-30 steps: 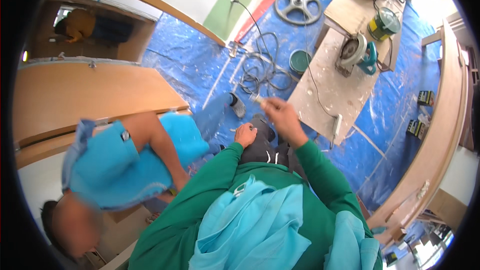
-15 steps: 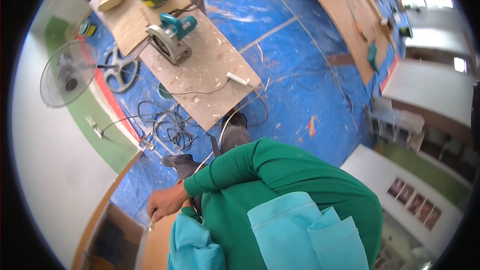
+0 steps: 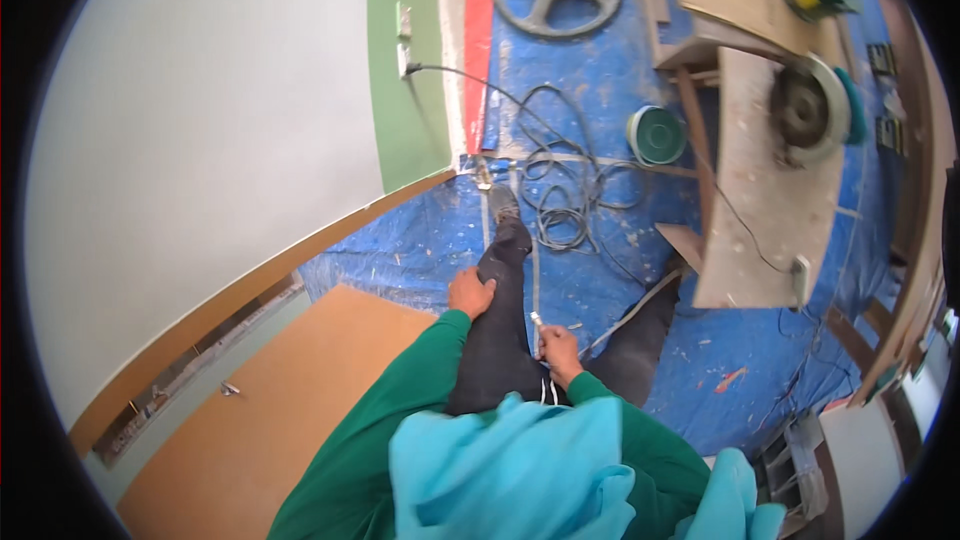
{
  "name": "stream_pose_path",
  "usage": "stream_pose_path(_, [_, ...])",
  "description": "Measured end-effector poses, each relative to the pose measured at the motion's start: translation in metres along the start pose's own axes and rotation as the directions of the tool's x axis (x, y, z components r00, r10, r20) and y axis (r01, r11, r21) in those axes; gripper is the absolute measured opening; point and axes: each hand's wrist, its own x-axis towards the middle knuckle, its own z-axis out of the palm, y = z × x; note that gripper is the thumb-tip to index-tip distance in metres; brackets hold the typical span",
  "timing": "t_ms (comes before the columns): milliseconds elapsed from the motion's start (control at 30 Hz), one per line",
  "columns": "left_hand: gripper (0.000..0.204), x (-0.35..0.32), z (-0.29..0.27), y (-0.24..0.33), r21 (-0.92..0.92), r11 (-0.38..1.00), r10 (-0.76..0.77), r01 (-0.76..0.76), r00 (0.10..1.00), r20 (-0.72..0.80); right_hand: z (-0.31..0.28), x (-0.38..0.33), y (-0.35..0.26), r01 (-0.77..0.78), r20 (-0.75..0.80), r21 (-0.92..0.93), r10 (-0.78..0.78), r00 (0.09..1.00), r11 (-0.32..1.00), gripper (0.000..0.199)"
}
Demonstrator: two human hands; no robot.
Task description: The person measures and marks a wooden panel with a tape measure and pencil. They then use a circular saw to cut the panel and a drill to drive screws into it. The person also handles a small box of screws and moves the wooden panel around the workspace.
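Observation:
My left hand [image 3: 468, 294] rests on my left leg near the knee, fingers laid over the dark trousers and nothing in it. Between my thighs, my right hand [image 3: 560, 348] is closed round a small pale piece [image 3: 537, 320] whose whitish end sticks out past the fingers. A pale cord [image 3: 640, 306] runs across my right leg to this hand, so the piece looks like the cord's end; the fingers hide where they join. Beside my left arm is a tan door panel [image 3: 300, 380] with a metal handle [image 3: 230, 390].
Blue sheeting [image 3: 400, 250] covers the floor. Dark cable coils [image 3: 565, 225] lie ahead, plugged into a wall socket [image 3: 404, 60]. To the right, a circular saw [image 3: 812, 110] and a power strip [image 3: 800, 278] sit on a board [image 3: 750, 190]. A green tub [image 3: 658, 135] stands beside it.
My view has swung left toward the wall and door. My right hand has moved from above the door to between my thighs, still holding the pale piece. My left hand now shows on my leg.

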Motion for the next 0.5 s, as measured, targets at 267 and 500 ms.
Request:
stream_pose_path(267, [0.082, 0.029, -0.021, -0.003, -0.035, 0.967, -0.247, 0.251, 0.965, 0.091, 0.210, 0.253, -0.241, 0.705, 0.152, -0.508, -0.754, 0.639, 0.495, 0.044])
stream_pose_path(500, [0.073, 0.050, -0.019, -0.036, -0.053, 0.975, -0.210, 0.214, 0.975, 0.067, 0.393, 0.368, -0.467, 0.898, 0.295, -0.390, -0.897, 0.330, 0.202, 0.040])
